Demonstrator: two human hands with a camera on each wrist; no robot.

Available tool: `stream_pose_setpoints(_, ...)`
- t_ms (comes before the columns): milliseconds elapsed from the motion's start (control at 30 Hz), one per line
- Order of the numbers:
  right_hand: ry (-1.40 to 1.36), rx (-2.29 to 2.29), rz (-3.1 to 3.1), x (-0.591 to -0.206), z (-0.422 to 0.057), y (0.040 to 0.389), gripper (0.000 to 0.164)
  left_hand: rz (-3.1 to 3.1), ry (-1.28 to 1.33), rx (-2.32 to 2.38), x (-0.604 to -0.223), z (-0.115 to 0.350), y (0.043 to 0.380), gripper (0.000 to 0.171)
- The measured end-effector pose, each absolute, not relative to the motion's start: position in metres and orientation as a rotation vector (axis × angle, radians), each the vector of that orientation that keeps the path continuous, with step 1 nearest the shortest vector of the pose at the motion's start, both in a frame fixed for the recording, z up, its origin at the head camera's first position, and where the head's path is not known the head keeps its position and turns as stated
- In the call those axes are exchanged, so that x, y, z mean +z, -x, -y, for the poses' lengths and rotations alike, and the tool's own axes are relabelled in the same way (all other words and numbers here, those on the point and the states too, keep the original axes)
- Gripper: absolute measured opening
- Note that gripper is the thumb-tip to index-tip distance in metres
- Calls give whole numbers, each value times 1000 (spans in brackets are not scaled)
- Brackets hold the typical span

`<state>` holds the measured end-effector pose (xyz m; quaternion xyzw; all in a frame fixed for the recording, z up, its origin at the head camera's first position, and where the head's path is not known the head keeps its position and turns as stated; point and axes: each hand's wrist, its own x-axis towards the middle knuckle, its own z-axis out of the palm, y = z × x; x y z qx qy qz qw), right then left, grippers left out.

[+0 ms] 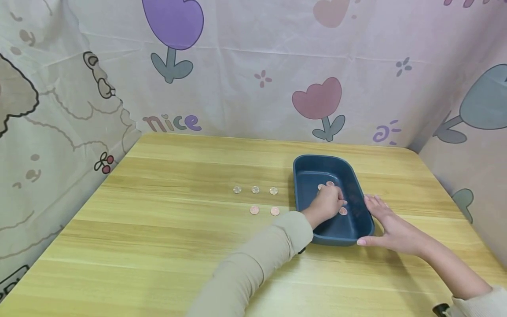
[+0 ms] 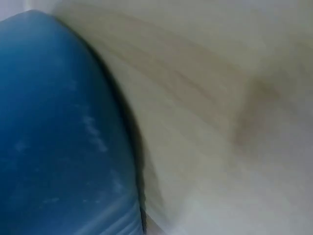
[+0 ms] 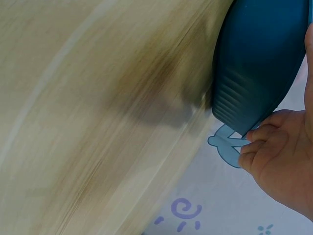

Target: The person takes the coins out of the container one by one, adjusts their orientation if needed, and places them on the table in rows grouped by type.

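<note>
A dark blue rectangular bin (image 1: 303,178) with rounded corners stands on the table, right of the middle. My left hand (image 1: 326,202) reaches down inside it with curled fingers; whether they pinch a coin is hidden. Coppery coins show around that hand, one coin (image 1: 343,211) to its right and another coin (image 1: 330,183) just beyond it. My right hand (image 1: 400,231) rests against the bin's right side and near corner, fingers extended and thumb spread. The right wrist view has the right hand (image 3: 286,156) touching the bin's outer wall (image 3: 259,63). Only the bin's outside (image 2: 58,132) appears in the left wrist view.
Left of the bin, three silvery coins lie in a row, the middle coin (image 1: 255,189) among them. Nearer me are two coppery coins, one coin (image 1: 254,210) left of the other coin (image 1: 275,211). A printed cloth (image 1: 237,101) hangs behind the wooden table (image 1: 158,246).
</note>
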<state>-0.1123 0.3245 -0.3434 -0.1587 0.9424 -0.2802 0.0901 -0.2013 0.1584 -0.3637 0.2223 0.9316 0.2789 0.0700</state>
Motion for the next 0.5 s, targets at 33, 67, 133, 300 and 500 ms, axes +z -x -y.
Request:
stream_pose_setpoints(33, 479, -831, -2805, -344, -325, 113, 108, -2802, -661, 805, -365, -159, 201, 12)
stream_pose_setpoints(67, 484, -830, -2808, -344, -325, 113, 108, -2797, -654, 778, -366, -160, 201, 11)
stream_pose_setpoints(133, 499, -828, -2818, -345, -326, 113, 108, -2790, -649, 710, -368, -161, 200, 12)
stream_pose_setpoints(300, 525, -825, -2834, -348, -327, 112, 108, -2753, -687, 568, -373, -163, 198, 16)
stream_pose_setpoints(500, 500, -834, -2825, -346, -326, 112, 108, -2727, -684, 580, -376, -161, 199, 24)
